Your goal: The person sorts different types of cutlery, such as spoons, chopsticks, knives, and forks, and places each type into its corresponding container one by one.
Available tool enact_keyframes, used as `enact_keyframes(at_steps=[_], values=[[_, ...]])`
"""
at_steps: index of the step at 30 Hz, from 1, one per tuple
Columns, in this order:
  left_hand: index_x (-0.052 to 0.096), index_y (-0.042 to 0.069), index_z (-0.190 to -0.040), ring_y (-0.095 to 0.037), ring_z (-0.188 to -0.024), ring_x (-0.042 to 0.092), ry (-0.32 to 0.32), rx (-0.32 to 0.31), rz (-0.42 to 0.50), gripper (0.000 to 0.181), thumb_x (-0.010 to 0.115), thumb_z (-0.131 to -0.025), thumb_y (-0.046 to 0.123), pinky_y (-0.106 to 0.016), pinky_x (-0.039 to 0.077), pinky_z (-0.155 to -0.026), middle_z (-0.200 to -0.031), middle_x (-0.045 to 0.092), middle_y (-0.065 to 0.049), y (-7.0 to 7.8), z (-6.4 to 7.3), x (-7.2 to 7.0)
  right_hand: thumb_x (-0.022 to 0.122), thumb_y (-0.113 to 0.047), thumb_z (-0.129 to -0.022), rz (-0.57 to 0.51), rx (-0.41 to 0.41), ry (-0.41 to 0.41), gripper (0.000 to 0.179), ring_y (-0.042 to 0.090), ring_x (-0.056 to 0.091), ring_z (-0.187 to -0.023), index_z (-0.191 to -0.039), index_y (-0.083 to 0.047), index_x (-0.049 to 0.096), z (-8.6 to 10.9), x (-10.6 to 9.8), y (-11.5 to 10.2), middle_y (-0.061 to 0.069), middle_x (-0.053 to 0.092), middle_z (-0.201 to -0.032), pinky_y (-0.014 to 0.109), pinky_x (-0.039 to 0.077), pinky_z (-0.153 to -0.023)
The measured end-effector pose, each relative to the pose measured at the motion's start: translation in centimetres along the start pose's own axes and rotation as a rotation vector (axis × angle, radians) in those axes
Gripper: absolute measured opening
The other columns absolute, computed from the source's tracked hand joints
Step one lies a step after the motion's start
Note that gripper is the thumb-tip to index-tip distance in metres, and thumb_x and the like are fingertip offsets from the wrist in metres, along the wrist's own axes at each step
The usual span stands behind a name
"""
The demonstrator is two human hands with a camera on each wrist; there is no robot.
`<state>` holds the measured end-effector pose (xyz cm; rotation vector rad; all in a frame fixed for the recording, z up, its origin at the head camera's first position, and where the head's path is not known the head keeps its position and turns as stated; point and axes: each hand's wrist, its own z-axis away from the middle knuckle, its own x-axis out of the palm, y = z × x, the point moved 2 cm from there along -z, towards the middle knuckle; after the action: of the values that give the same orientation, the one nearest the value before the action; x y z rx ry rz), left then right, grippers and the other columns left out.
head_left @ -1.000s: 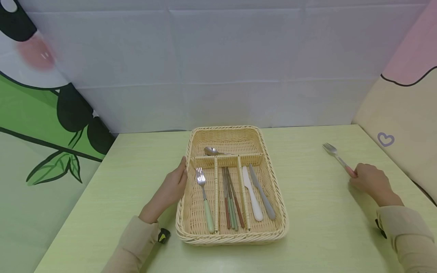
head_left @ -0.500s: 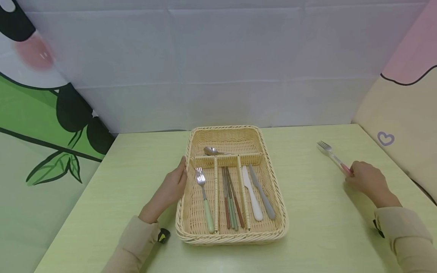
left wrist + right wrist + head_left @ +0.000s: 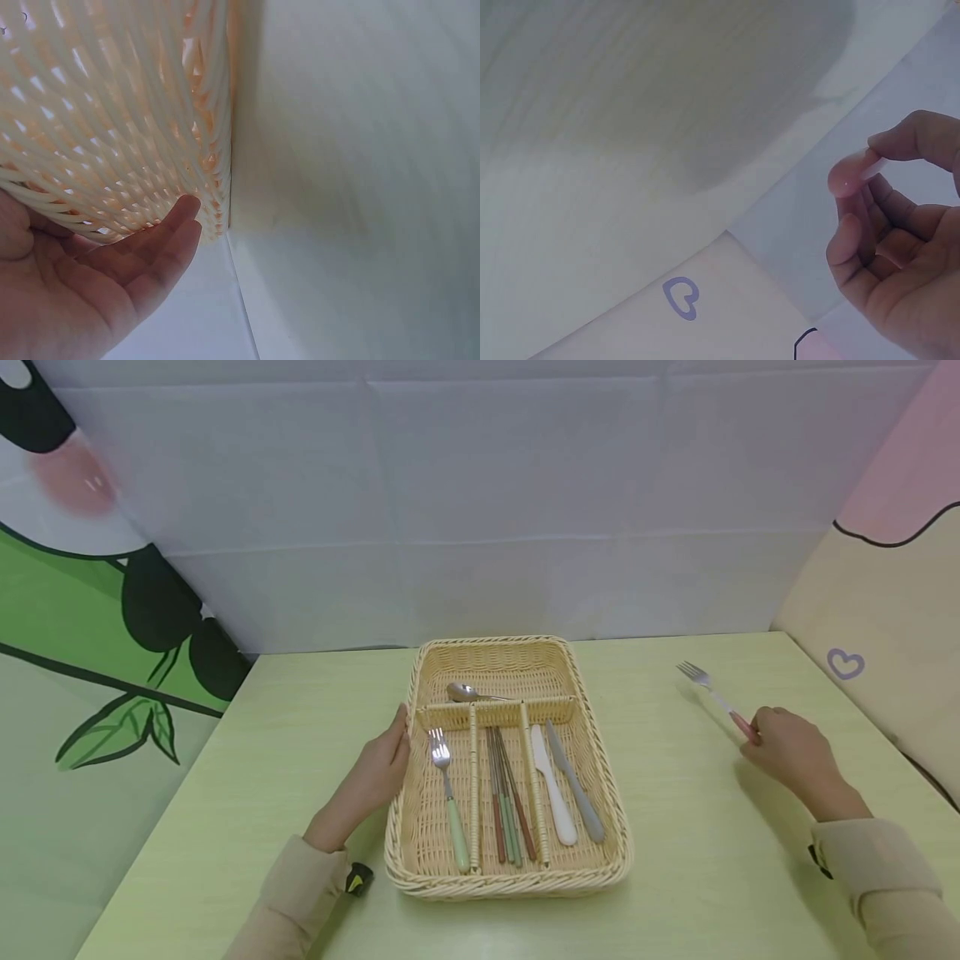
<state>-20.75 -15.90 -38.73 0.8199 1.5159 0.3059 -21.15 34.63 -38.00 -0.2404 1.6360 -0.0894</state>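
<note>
My right hand (image 3: 792, 756) pinches a fork (image 3: 722, 702) by its pink handle, with its tines pointing to the far left above the table's right side. The rounded handle end (image 3: 849, 177) shows between thumb and fingers in the right wrist view. My left hand (image 3: 380, 766) lies along the left side of a wicker cutlery basket (image 3: 508, 883). In the left wrist view its fingers (image 3: 166, 256) extend against the outer weave. The left compartment holds a fork with a green handle (image 3: 457, 835); a spoon (image 3: 462, 692) lies in the back compartment.
Chopsticks (image 3: 504, 810) with brown and green ends lie in the basket's middle compartment. A white knife (image 3: 557, 797) and a grey knife (image 3: 579, 789) share the right one. Behind the table (image 3: 675, 860) hangs a pale cloth backdrop (image 3: 510, 485), with patterned panels at both sides.
My right hand has moved left and slightly away from me, carrying the pink-handled fork nearer the basket. The left hand and the basket have stayed in place.
</note>
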Motion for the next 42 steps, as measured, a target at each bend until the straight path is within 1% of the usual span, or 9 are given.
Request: enact_keyframes(at_steps=[3, 11, 14, 16, 19, 26, 32, 38, 42], values=[[0.008, -0.008, -0.143, -0.033, -0.101, 0.058, 0.004, 0.003, -0.002, 0.051, 0.025, -0.099, 0.010, -0.035, 0.050, -0.076, -0.143, 0.027, -0.028, 0.0, 0.0, 0.0, 0.056, -0.012, -0.076, 0.001, -0.013, 0.025, 0.014, 0.020, 0.042, -0.056, -0.072, 0.000, 0.051, 0.1, -0.2, -0.8, 0.011, 0.050, -0.067, 0.030, 0.033, -0.046], [0.007, -0.008, -0.143, -0.034, -0.103, 0.058, 0.003, 0.003, -0.001, 0.051, 0.025, -0.099, 0.010, -0.036, 0.050, -0.077, -0.143, 0.027, -0.028, -0.1, 0.0, 0.1, 0.054, -0.006, -0.075, -0.012, -0.050, 0.069, 0.009, 0.019, 0.041, -0.054, -0.076, 0.003, 0.052, 0.3, -0.7, -3.1, 0.011, 0.049, -0.066, 0.027, 0.032, -0.045], [0.007, -0.008, -0.143, -0.028, -0.085, 0.061, 0.000, 0.000, -0.001, 0.051, 0.025, -0.099, 0.010, -0.034, 0.049, -0.075, -0.143, 0.027, -0.028, -0.1, 0.0, 0.1, 0.053, -0.005, -0.074, -0.015, -0.068, 0.096, 0.009, 0.018, 0.041, -0.052, -0.078, 0.004, 0.053, 0.4, -0.9, -3.9, 0.010, 0.050, -0.065, 0.027, 0.032, -0.044], [0.007, -0.007, -0.144, -0.021, -0.068, 0.056, -0.006, -0.006, 0.003, 0.051, 0.025, -0.099, 0.010, -0.032, 0.049, -0.071, -0.144, 0.026, -0.028, -0.1, 0.0, 0.1, 0.053, -0.004, -0.074, -0.017, -0.079, 0.111, 0.008, 0.018, 0.042, -0.051, -0.077, 0.003, 0.053, 0.5, -1.1, -4.6, 0.009, 0.051, -0.063, 0.028, 0.032, -0.044], [0.006, -0.007, -0.144, -0.015, -0.058, 0.048, -0.011, -0.011, 0.006, 0.051, 0.025, -0.099, 0.010, -0.031, 0.048, -0.068, -0.144, 0.026, -0.028, -0.2, -0.1, 0.0, 0.054, -0.003, -0.073, -0.011, -0.100, 0.133, 0.006, 0.018, 0.042, -0.050, -0.075, 0.003, 0.053, 0.6, -1.3, -5.6, 0.008, 0.051, -0.061, 0.028, 0.032, -0.043], [0.008, -0.008, -0.143, -0.026, -0.082, 0.060, 0.001, -0.001, -0.007, 0.051, 0.026, -0.099, 0.010, -0.032, 0.049, -0.072, -0.143, 0.028, -0.028, 0.0, 0.0, 0.0, 0.056, 0.000, -0.072, 0.012, -0.163, 0.202, 0.005, 0.021, 0.041, -0.053, -0.072, 0.001, 0.052, 1.1, -1.9, -8.1, 0.006, 0.051, -0.058, 0.029, 0.031, -0.042], [0.008, -0.008, -0.143, -0.031, -0.094, 0.061, -0.005, -0.003, -0.007, 0.051, 0.025, -0.100, 0.011, -0.032, 0.051, -0.072, -0.143, 0.027, -0.028, 0.0, 0.0, -0.1, 0.058, 0.002, -0.070, 0.023, -0.216, 0.273, 0.007, 0.020, 0.039, -0.053, -0.071, 0.000, 0.052, 1.4, -2.1, -9.9, 0.005, 0.050, -0.056, 0.028, 0.032, -0.042], [0.007, -0.007, -0.144, -0.022, -0.075, 0.061, -0.019, -0.013, 0.003, 0.051, 0.025, -0.100, 0.012, -0.027, 0.051, -0.066, -0.144, 0.026, -0.028, 0.0, 0.0, -0.1, 0.059, 0.003, -0.068, 0.031, -0.268, 0.334, 0.008, 0.018, 0.037, -0.052, -0.071, -0.001, 0.052, 1.7, -2.2, -11.7, 0.004, 0.049, -0.056, 0.026, 0.031, -0.040], [0.007, -0.007, -0.144, -0.023, -0.076, 0.061, -0.018, -0.012, 0.001, 0.051, 0.025, -0.100, 0.012, -0.028, 0.051, -0.067, -0.144, 0.025, -0.028, 0.0, 0.0, -0.1, 0.059, 0.003, -0.067, 0.041, -0.308, 0.377, 0.009, 0.017, 0.035, -0.052, -0.071, -0.001, 0.053, 1.9, -2.3, -12.8, 0.003, 0.050, -0.056, 0.025, 0.030, -0.040]])
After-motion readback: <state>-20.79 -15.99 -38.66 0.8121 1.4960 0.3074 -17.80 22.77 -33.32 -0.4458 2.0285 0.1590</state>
